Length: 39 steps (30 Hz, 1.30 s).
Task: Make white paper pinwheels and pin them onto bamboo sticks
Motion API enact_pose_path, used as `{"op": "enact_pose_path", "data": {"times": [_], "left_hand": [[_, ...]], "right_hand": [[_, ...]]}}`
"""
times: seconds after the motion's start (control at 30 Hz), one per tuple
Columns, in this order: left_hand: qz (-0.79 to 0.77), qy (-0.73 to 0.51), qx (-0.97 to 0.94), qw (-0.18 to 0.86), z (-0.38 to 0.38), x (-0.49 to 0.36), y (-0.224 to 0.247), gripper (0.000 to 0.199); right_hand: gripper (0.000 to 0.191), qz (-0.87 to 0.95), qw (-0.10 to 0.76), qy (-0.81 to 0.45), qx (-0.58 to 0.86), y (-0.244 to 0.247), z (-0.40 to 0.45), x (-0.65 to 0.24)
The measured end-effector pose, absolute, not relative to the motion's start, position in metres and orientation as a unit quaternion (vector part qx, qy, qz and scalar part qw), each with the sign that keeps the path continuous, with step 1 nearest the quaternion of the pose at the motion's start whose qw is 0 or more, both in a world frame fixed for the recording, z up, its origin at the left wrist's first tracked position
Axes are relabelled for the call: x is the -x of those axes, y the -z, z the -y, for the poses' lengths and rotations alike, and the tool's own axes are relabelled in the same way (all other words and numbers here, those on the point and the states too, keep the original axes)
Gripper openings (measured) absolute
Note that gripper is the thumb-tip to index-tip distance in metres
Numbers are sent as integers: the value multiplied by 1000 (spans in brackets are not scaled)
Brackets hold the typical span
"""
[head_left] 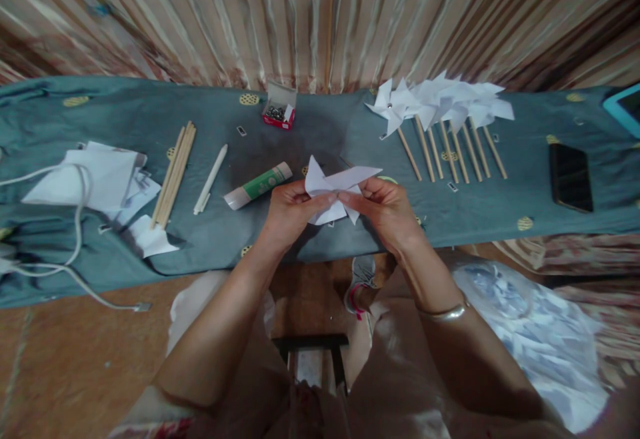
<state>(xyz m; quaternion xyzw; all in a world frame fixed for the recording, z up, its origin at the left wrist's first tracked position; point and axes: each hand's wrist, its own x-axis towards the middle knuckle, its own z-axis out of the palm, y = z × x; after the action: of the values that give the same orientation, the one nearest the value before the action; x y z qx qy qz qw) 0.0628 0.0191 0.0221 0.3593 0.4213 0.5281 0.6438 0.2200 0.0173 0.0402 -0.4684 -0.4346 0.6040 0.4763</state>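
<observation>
A white paper pinwheel (334,187) without a stick is held between my two hands over the front part of the cloth-covered table. My left hand (295,207) pinches its left side, and my right hand (384,204) pinches its right side. Both thumbs press at the middle of the folded paper. Left of my left hand lies a green and white glue stick (258,186). Behind it stands an open red box (279,116) of small metal pins. Beyond my right hand, several finished pinwheels (440,102) on wooden sticks lie in an overlapping row.
On the left are white paper sheets (90,176), a bundle of wooden sticks (175,176), a white pen (211,179) and a white cable (80,226). A black phone (571,178) and a blue-edged device (617,109) lie right. A plastic bag (535,332) of paper sits below.
</observation>
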Motion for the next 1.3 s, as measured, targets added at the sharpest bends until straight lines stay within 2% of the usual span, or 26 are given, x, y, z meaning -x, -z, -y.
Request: {"op": "enact_pose_path", "data": {"times": [1.0,1.3], "left_hand": [[-427,-535,-342,643,-19,-63,-20,32],[-424,-547,-322,646,-20,-65,-22,30]], "right_hand": [[27,418,461,-631,463,-38,-19,-218],[35,422,460,-626,468,-39,-20,-216]]}}
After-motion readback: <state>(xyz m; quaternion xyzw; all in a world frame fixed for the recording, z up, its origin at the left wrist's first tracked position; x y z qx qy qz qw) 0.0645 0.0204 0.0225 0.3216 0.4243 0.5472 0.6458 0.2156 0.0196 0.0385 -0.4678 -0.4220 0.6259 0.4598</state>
